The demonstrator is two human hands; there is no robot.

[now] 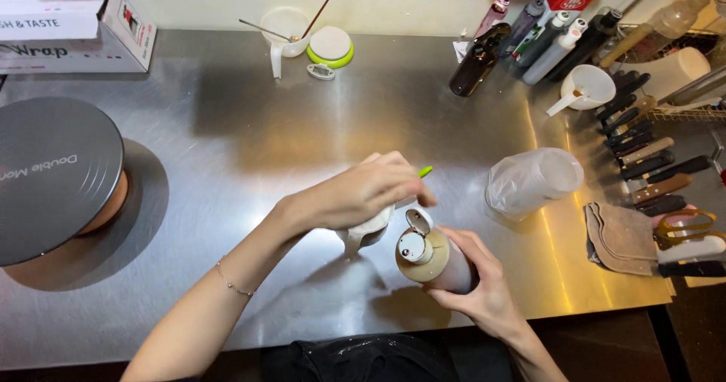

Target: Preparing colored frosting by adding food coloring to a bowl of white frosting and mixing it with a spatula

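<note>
Right hand (pixel 475 285): clamped round a squeeze bottle (pixel 435 259) near the front edge of the steel counter (pixel 249 147), its flip cap open.
Left hand (pixel 361 193): closed over a small white cup (pixel 368 233) just beside the bottle, green-tipped stick (pixel 426 172) at the fingertips.
Beyond: wrapped container (pixel 532 181) lay on its side; bottles (pixel 529 41) stood at the back.

A steel counter (pixel 249 147) carries a round turntable (pixel 57 174), bottles (pixel 529 38), a plastic-wrapped tub (pixel 533 181) and folded cloths (pixel 620 234).
</note>
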